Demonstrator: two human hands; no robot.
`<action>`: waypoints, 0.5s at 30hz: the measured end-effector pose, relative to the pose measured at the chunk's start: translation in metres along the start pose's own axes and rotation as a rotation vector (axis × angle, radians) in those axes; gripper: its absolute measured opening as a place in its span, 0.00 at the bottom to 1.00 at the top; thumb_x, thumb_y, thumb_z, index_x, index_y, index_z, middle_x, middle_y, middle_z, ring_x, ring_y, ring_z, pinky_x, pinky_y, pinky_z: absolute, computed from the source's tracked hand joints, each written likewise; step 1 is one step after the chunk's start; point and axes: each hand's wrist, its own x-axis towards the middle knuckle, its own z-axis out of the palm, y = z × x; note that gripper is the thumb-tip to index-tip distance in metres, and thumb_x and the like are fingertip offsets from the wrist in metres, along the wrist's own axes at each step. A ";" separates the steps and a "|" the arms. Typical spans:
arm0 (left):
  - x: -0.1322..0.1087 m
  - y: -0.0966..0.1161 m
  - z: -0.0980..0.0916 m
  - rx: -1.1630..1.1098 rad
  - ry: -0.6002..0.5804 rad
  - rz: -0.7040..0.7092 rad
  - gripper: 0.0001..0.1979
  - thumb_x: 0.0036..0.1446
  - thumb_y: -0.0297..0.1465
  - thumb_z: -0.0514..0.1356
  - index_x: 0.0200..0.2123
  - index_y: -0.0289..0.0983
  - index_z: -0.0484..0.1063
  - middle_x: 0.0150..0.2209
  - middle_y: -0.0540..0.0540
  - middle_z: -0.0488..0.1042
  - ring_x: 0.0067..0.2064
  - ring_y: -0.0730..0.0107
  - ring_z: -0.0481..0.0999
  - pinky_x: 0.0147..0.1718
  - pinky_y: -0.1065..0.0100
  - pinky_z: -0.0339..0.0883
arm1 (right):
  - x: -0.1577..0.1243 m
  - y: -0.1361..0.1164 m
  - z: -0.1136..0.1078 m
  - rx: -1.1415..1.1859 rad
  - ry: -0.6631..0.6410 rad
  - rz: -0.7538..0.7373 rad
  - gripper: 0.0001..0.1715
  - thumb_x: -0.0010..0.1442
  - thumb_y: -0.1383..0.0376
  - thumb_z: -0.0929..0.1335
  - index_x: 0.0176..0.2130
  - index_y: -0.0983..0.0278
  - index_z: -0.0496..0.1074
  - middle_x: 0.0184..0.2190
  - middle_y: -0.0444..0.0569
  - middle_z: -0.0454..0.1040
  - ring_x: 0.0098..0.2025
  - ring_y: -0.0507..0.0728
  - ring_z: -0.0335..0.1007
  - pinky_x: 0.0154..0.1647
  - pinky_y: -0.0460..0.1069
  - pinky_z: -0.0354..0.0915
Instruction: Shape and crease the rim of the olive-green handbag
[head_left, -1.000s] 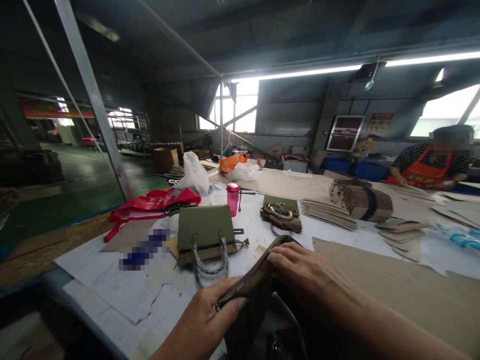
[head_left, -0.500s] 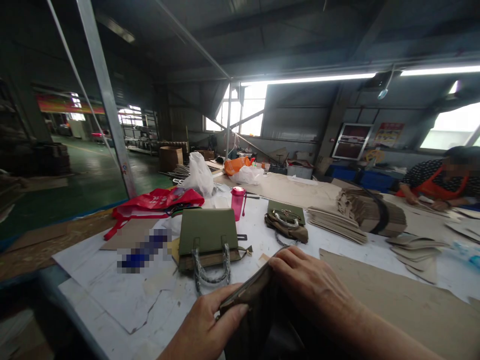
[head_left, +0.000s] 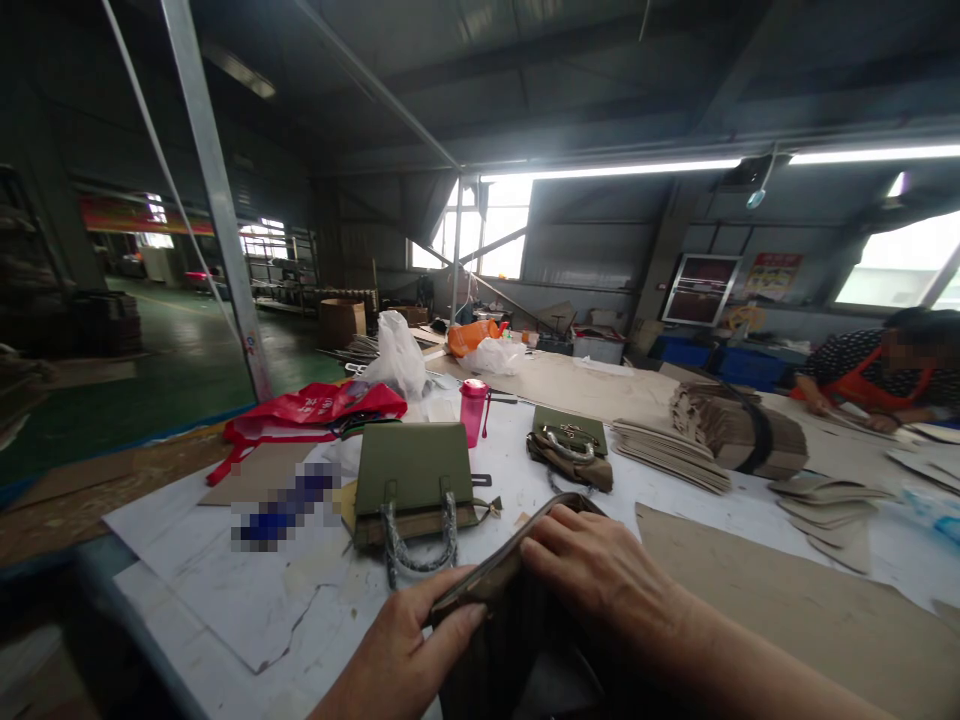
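A dark olive bag piece [head_left: 495, 640] with an open mouth is held up at the table's near edge. My left hand [head_left: 412, 640] pinches its left rim, thumb on the near side and fingers behind. Along the upper rim, my right hand [head_left: 592, 570] is closed over the edge, its fingertips curled onto the inner side. Just beyond lies a green handbag [head_left: 412, 470] with wrapped handles [head_left: 420, 550] toward me. A smaller green handbag piece [head_left: 570, 440] rests farther back to the right. The bag's lower part is dark and runs out of view.
A pink bottle [head_left: 472, 415], a red bag [head_left: 315, 405] and a white plastic bag [head_left: 397, 360] stand behind the handbags. Strapped stacks of brown board [head_left: 739, 425] and a large brown sheet [head_left: 795, 600] lie to the right. A co-worker [head_left: 885, 370] sits at far right.
My right hand has slid slightly left and down along the rim, and more of the rim now shows beyond it. My left hand keeps its pinch, a little lower left.
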 end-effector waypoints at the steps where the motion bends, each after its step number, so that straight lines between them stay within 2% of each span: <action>1: 0.000 0.000 0.000 -0.001 0.000 0.000 0.17 0.52 0.33 0.52 0.46 0.38 0.67 0.40 0.49 0.72 0.41 0.66 0.70 0.41 0.72 0.62 | 0.000 -0.001 0.001 0.010 0.003 -0.012 0.03 0.57 0.70 0.62 0.35 0.64 0.63 0.34 0.46 0.65 0.33 0.55 0.57 0.27 0.48 0.54; 6: 0.000 -0.002 -0.003 -0.017 0.011 0.008 0.16 0.54 0.33 0.51 0.47 0.39 0.66 0.39 0.50 0.72 0.40 0.69 0.69 0.40 0.73 0.61 | -0.005 -0.008 0.003 0.104 0.023 -0.030 0.02 0.55 0.69 0.64 0.31 0.63 0.63 0.35 0.45 0.64 0.34 0.54 0.56 0.31 0.48 0.53; 9: -0.001 -0.003 -0.003 -0.022 -0.001 0.015 0.16 0.54 0.32 0.51 0.46 0.39 0.66 0.38 0.50 0.72 0.40 0.68 0.69 0.40 0.73 0.61 | -0.007 -0.013 0.000 0.174 -0.018 0.025 0.04 0.53 0.73 0.63 0.30 0.65 0.62 0.30 0.45 0.66 0.31 0.53 0.57 0.35 0.49 0.54; 12: -0.001 -0.004 -0.003 -0.049 -0.014 0.021 0.16 0.54 0.32 0.51 0.46 0.39 0.66 0.38 0.50 0.72 0.40 0.68 0.68 0.40 0.72 0.61 | -0.006 -0.015 -0.005 0.265 -0.061 0.118 0.06 0.52 0.71 0.63 0.34 0.65 0.63 0.29 0.46 0.67 0.31 0.53 0.59 0.35 0.49 0.55; 15: -0.001 -0.005 -0.003 -0.054 -0.007 0.016 0.16 0.54 0.33 0.51 0.46 0.38 0.67 0.38 0.50 0.72 0.39 0.68 0.69 0.38 0.73 0.61 | -0.004 -0.015 -0.007 0.354 -0.037 0.115 0.07 0.55 0.68 0.62 0.37 0.64 0.63 0.33 0.47 0.67 0.35 0.55 0.60 0.37 0.49 0.55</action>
